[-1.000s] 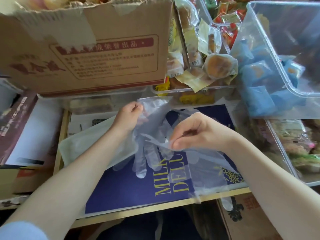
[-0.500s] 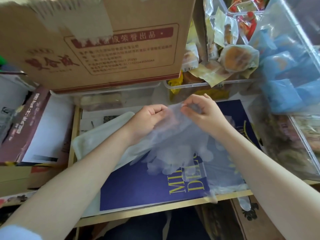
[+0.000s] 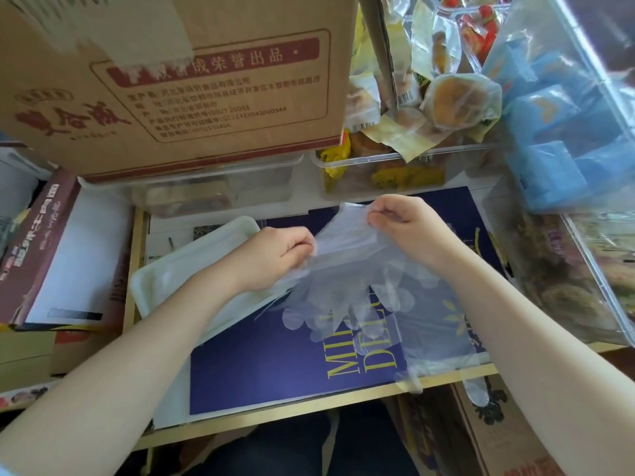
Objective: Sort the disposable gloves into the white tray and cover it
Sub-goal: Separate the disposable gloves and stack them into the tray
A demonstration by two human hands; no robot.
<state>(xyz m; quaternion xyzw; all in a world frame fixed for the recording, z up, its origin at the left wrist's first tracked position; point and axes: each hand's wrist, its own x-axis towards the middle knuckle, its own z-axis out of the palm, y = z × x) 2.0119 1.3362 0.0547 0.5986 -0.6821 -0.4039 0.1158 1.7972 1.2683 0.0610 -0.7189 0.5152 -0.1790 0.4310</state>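
Observation:
A bunch of clear disposable gloves (image 3: 347, 266) hangs between my two hands above a dark blue box, fingers pointing toward me. My left hand (image 3: 275, 257) pinches the cuff edge on the left. My right hand (image 3: 403, 221) pinches the cuff edge higher up on the right. The white tray (image 3: 178, 269) lies slanted to the left, partly under my left forearm. More clear plastic film (image 3: 443, 341) lies on the blue box near its front right corner.
A big cardboard box (image 3: 178, 87) overhangs the back. Clear bins with wrapped snacks (image 3: 446, 104) and blue packets (image 3: 563, 139) crowd the back and right. A maroon carton (image 3: 31, 242) stands left. The blue box (image 3: 275, 365) rests on a wooden-edged surface (image 3: 309, 403).
Both hands have spread the gloves' cuff apart and raised it; my right hand moved up from the middle to the top right. The view has shifted down and closer.

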